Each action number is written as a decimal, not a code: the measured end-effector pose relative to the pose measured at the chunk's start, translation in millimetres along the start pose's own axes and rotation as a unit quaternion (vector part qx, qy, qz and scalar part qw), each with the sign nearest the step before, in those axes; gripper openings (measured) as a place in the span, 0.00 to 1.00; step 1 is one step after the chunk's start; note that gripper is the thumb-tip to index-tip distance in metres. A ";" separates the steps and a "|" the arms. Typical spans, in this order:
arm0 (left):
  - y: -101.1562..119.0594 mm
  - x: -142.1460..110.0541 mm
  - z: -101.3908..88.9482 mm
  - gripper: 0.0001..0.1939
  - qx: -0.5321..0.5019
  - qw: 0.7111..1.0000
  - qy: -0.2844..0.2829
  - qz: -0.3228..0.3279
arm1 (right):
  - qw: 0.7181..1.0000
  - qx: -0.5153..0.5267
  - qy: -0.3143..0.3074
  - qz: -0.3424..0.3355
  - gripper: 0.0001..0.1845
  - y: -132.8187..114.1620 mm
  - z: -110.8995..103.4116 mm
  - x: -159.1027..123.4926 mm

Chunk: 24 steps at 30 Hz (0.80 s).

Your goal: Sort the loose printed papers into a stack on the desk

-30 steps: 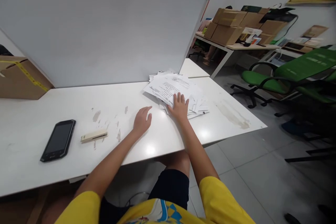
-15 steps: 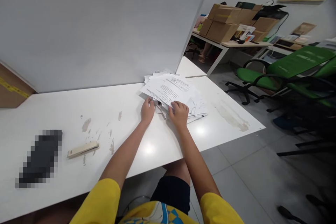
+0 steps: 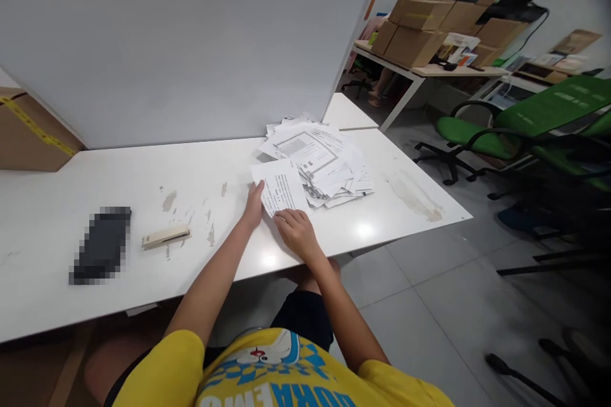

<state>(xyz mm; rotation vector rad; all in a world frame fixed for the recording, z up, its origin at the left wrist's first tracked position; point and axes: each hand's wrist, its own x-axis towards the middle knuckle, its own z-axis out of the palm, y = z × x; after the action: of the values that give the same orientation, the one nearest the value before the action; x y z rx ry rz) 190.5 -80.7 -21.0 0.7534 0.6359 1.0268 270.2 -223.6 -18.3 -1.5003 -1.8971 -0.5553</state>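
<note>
Both hands hold a printed sheet of paper (image 3: 280,183) just in front of the paper pile. My left hand (image 3: 254,205) is closed on its left edge, with the thumb on top. My right hand (image 3: 296,233) grips the near right corner, fingers over the paper. Whether it is one sheet or a few together, I cannot tell. Behind it lies an untidy pile of papers (image 3: 341,162), its top page printed with a framed block of text. Left of my arms a cream stapler (image 3: 166,236) rests on the white table (image 3: 229,168).
A blurred-out black object (image 3: 101,245) lies at the table's left. A large whiteboard (image 3: 191,44) stands along the back edge, with a cardboard box (image 3: 35,133) at far left. Green chairs (image 3: 477,133) and a desk stacked with boxes (image 3: 420,28) are off to the right.
The sheet has come off the pile toward me and to the left, held in both hands. A page with a framed text block now shows on top. The view has shifted slightly.
</note>
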 end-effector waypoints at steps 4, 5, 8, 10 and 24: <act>1.5 10.5 -2.6 0.14 -0.045 0.998 0.040 -0.020 | 0.996 0.027 0.007 0.082 0.14 24.1 -4.4 10.4; 2.4 13.6 -2.9 0.14 -0.053 0.997 0.056 -0.020 | 0.993 0.025 0.008 0.117 0.17 37.2 -5.7 16.6; 6.4 21.3 -4.1 0.17 -0.081 0.991 0.104 -0.025 | 0.968 -0.034 -0.002 0.250 0.25 81.2 -8.0 35.5; 9.0 24.1 -4.5 0.19 -0.096 0.988 0.121 -0.029 | 0.948 -0.076 -0.035 0.308 0.32 105.0 -7.6 43.0; 11.2 26.8 -0.5 0.20 -0.149 0.981 0.103 -0.065 | 0.968 -0.111 0.066 0.216 0.19 84.7 -6.0 22.6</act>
<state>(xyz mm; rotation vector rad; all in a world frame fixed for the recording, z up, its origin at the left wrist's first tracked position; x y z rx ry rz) 194.7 -52.5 -15.5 0.3408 0.6793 1.0566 350.2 -190.4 -3.4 -1.9004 -1.3814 -0.6566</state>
